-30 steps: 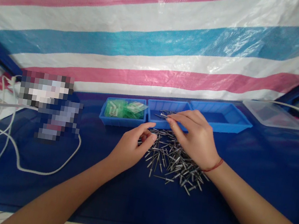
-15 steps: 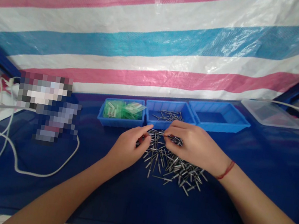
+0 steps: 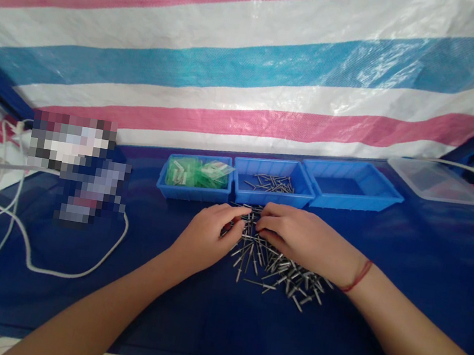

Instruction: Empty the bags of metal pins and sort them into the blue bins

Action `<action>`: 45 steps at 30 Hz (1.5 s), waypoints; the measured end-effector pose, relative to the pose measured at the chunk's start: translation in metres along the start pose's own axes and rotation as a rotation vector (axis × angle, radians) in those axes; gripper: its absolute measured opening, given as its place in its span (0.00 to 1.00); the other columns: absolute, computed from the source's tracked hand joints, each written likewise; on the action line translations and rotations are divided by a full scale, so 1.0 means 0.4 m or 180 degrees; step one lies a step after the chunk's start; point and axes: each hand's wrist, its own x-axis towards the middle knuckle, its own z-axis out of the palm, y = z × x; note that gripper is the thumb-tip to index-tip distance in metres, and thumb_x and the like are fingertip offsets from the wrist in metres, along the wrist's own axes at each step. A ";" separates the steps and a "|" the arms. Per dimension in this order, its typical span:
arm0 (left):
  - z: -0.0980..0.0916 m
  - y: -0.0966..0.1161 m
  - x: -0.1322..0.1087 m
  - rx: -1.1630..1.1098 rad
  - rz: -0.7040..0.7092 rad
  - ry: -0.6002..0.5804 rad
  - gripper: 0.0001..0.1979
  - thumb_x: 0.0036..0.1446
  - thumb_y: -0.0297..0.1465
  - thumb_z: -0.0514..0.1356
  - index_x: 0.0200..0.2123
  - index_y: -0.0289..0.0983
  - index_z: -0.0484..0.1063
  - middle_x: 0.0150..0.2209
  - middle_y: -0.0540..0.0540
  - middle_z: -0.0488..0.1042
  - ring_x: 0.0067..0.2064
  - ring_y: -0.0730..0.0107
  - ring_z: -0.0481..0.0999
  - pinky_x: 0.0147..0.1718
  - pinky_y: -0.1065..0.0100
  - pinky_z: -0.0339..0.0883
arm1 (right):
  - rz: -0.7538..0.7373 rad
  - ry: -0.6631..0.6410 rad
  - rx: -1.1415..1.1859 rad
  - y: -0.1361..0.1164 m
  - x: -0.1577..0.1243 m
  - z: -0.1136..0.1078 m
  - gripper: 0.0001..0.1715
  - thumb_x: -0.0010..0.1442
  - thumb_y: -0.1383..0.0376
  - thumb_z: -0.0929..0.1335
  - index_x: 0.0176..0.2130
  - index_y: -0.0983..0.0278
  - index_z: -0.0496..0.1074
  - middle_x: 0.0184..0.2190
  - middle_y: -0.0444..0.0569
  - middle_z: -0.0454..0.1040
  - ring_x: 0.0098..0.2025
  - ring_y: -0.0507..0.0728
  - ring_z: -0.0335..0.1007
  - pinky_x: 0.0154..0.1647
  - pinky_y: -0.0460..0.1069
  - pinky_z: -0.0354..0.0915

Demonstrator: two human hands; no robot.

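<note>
A heap of metal blind rivets (image 3: pixel 289 273) lies on the dark blue tabletop, with both hands at its far side. My left hand (image 3: pixel 210 233) curls at the heap's left edge, thumb and forefinger facing each other, with rivets showing in the curl. My right hand (image 3: pixel 295 235) reaches over the heap from the right; its fingers are closed at the tips among the rivets, and just what they pinch is partly hidden. Behind the hands, a blue bin (image 3: pixel 272 198) holds some loose rivets.
To the left, another blue bin (image 3: pixel 192 193) contains green plastic packets (image 3: pixel 197 172). A third blue bin (image 3: pixel 352 203) stands to the right, beside a clear plastic lid (image 3: pixel 438 182). White cables (image 3: pixel 68 275) trail over the table's left side. A striped sheet (image 3: pixel 253 78) hangs behind.
My right hand has dipped slightly into the heap and its fingers have drawn closer together. My left hand has shifted a little right, towards it. The view has moved slightly.
</note>
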 end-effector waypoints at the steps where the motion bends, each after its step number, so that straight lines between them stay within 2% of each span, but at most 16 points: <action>1: 0.000 0.000 0.000 0.0001 0.0003 0.0002 0.14 0.62 0.30 0.53 0.49 0.36 0.71 0.37 0.45 0.75 0.39 0.66 0.73 0.40 0.67 0.65 | -0.0026 0.0011 -0.0043 -0.002 0.001 0.002 0.10 0.63 0.68 0.63 0.35 0.62 0.73 0.34 0.49 0.70 0.36 0.54 0.70 0.33 0.48 0.61; 9: 0.000 -0.001 0.001 0.0042 0.0007 0.0023 0.14 0.62 0.29 0.53 0.49 0.36 0.71 0.38 0.45 0.75 0.39 0.66 0.73 0.40 0.67 0.65 | -0.0203 0.0174 -0.0237 -0.013 0.011 0.008 0.09 0.64 0.69 0.62 0.34 0.66 0.70 0.34 0.51 0.70 0.36 0.55 0.64 0.40 0.50 0.59; 19: 0.002 -0.003 0.001 0.0030 0.0038 -0.0020 0.13 0.62 0.30 0.53 0.46 0.37 0.73 0.38 0.45 0.75 0.40 0.66 0.74 0.40 0.68 0.66 | -0.0209 0.0096 -0.0262 -0.011 0.008 0.005 0.12 0.64 0.69 0.61 0.33 0.65 0.72 0.32 0.50 0.70 0.36 0.56 0.63 0.39 0.51 0.56; 26: 0.002 -0.005 0.000 0.0025 0.0046 -0.0011 0.13 0.62 0.30 0.53 0.47 0.37 0.72 0.39 0.45 0.75 0.41 0.66 0.74 0.41 0.67 0.66 | -0.0254 0.0151 -0.0182 -0.011 0.010 0.010 0.10 0.64 0.68 0.62 0.35 0.66 0.71 0.33 0.51 0.70 0.37 0.56 0.62 0.39 0.51 0.56; 36: 0.004 -0.003 0.001 0.0009 0.0100 -0.0043 0.12 0.62 0.29 0.52 0.45 0.37 0.73 0.39 0.45 0.76 0.41 0.66 0.73 0.42 0.67 0.65 | -0.0277 0.0203 -0.0518 -0.022 0.011 0.022 0.09 0.63 0.69 0.61 0.35 0.67 0.69 0.34 0.53 0.69 0.37 0.58 0.61 0.38 0.52 0.56; 40: 0.001 -0.001 0.002 0.0052 0.0039 -0.0090 0.13 0.62 0.30 0.53 0.46 0.37 0.73 0.38 0.45 0.75 0.40 0.66 0.73 0.41 0.67 0.65 | -0.0184 0.0421 -0.0046 -0.024 0.011 0.018 0.10 0.64 0.70 0.59 0.37 0.67 0.68 0.34 0.53 0.68 0.38 0.58 0.61 0.41 0.53 0.58; 45: -0.002 0.004 0.003 -0.0121 0.0085 -0.0179 0.10 0.62 0.32 0.54 0.41 0.36 0.74 0.35 0.46 0.73 0.37 0.68 0.71 0.37 0.69 0.64 | 0.0047 0.0923 0.1282 -0.042 0.017 0.008 0.07 0.64 0.70 0.59 0.36 0.64 0.64 0.35 0.51 0.67 0.40 0.56 0.61 0.43 0.52 0.60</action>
